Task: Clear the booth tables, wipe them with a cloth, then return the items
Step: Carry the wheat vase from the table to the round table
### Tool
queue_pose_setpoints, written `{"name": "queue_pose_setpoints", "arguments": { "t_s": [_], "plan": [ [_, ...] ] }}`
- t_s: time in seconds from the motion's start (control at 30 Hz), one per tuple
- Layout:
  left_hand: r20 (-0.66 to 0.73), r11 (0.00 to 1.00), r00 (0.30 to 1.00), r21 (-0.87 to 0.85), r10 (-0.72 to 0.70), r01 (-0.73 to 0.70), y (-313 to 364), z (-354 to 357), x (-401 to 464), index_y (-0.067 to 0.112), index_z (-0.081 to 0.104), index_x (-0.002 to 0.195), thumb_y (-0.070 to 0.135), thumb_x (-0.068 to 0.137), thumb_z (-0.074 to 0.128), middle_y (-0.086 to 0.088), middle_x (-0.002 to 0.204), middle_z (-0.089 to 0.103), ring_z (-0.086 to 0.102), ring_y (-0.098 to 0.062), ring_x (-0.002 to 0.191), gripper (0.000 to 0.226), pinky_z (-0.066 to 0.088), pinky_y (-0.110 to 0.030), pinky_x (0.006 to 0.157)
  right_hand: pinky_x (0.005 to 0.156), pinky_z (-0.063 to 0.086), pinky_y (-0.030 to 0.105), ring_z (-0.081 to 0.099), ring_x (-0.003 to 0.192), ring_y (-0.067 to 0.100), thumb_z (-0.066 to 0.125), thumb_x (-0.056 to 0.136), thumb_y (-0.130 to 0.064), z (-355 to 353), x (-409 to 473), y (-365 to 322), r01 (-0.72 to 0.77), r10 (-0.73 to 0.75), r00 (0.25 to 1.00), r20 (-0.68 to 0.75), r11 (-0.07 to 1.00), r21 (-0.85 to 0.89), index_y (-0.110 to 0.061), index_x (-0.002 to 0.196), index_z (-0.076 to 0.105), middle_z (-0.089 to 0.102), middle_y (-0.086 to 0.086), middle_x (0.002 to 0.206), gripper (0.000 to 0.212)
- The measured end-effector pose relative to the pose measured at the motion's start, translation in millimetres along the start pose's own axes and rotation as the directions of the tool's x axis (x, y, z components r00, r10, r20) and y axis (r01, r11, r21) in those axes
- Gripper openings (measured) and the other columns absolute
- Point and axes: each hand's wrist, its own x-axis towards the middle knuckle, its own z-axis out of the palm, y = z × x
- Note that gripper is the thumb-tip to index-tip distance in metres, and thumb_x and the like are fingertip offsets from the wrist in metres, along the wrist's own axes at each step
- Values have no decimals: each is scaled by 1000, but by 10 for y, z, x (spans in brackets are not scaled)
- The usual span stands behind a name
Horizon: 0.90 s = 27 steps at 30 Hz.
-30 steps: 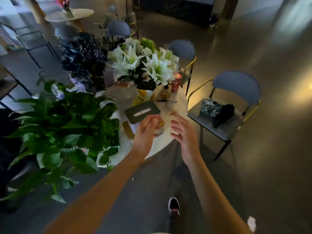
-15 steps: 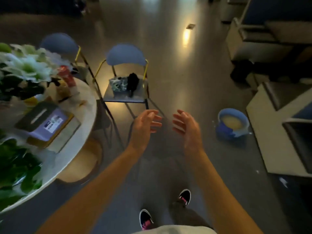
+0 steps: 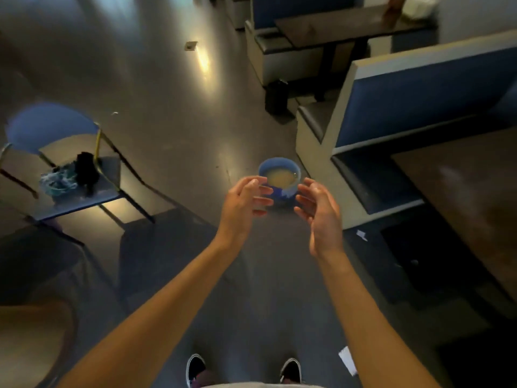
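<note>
- Left hand (image 3: pixel 244 203): fingers spread, empty, raised over the floor.
- Right hand (image 3: pixel 319 211): fingers spread, empty, facing the left, well apart from it.
- Blue bucket (image 3: pixel 279 180): on the floor beyond both hands, beside the booth seat (image 3: pixel 419 88); holds cloudy liquid. No cloth visible.
- Booth bench (image 3: pixel 472 191): right edge, bare where shown; far bench (image 3: pixel 347 26) carries items at its far end.
- Progress: judged early; wiping appears not yet begun.
- Obstacles: chair (image 3: pixel 70 175) with dark bundle, left; paper scraps (image 3: pixel 348 359) on the floor.

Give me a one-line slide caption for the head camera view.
Both open hands, left hand and right hand, reach toward a blue bucket of murky water on the floor beside a booth.
</note>
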Motion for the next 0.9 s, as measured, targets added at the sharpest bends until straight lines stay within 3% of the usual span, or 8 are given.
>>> {"name": "queue_pose_setpoints", "arguments": {
  "t_s": [0.17,0.27,0.4,0.63,0.8,0.9],
  "plan": [
    [202,1000,979,17,-23,20,-136,1285,128,16,67,105,23,107,42,-9,98,73,71,-23,83,26,55,-37,71,91,52,34,64,110,18,47,104,-25,-1074,342,-353,32,-28,986,-163,999,21,-20,118,68,70,2,116,26],
    [320,998,946,51,-57,42,-160,1977,174,16,67,105,22,107,42,-4,95,74,71,-23,86,26,55,-39,76,90,52,34,64,109,19,47,104,-26,-1670,484,-531,53,-38,958,-285,997,47,-23,114,68,70,3,117,23],
    [455,996,888,83,-71,38,-198,2808,212,10,67,111,23,107,43,-18,104,72,70,-26,88,27,54,-41,76,95,52,39,64,113,21,50,104,-29,-2369,603,-719,77,-42,912,-408,995,70,-24,115,68,70,2,117,22],
    [688,993,720,114,-87,10,-305,4282,407,14,68,110,24,107,43,-10,102,73,71,-27,93,27,57,-43,80,94,54,34,64,114,18,51,103,-29,-3454,932,-1136,129,-50,778,-626,988,82,-21,123,66,69,0,120,26],
    [792,991,604,132,-87,-30,-320,5255,579,10,66,116,27,108,42,-10,106,73,72,-27,95,30,59,-38,80,99,54,36,65,113,15,54,102,-29,-4089,1266,-1460,128,-26,669,-743,988,81,-27,117,68,70,-4,118,21],
    [821,988,565,144,-84,-62,-371,5653,628,12,66,117,28,108,42,-8,106,73,72,-24,95,30,59,-38,80,101,52,39,63,115,17,53,103,-26,-4360,1374,-1559,149,-16,640,-768,983,104,-28,114,67,68,-1,122,18]
  ]
}}
